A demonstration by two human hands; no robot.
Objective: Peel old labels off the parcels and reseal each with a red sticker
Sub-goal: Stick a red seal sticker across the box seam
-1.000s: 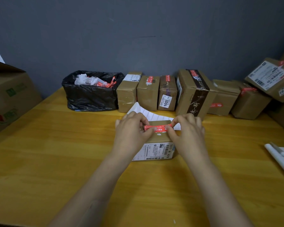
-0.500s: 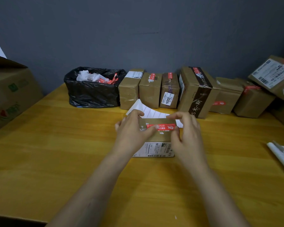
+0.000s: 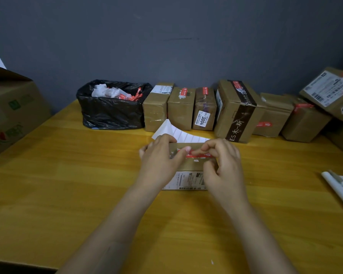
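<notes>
Parcel (image 3: 188, 167) dead centre on the table (image 3: 67, 184), long side running left to right, old white label (image 3: 186, 180) on the near face, not yet peeled. Red sticker (image 3: 198, 154) laid along the top, same left-right axis, right between the two hands. Left hand (image 3: 160, 163) wrapped round the parcel's left end, thumb down on the sticker's left tip. Right hand (image 3: 224, 169) curled over the near top edge, forefinger pressing the strip mid-length, thumb braced on the front face. Rest of the strip lying rightward of that forefinger: probably a rightward stroke next, out toward the parcel's right edge. White backing sheet (image 3: 176, 133) just behind, row of other parcels (image 3: 181, 107) and black bag (image 3: 111, 111) further back along the wall. Open wood on the near side and to the left for turning.
</notes>
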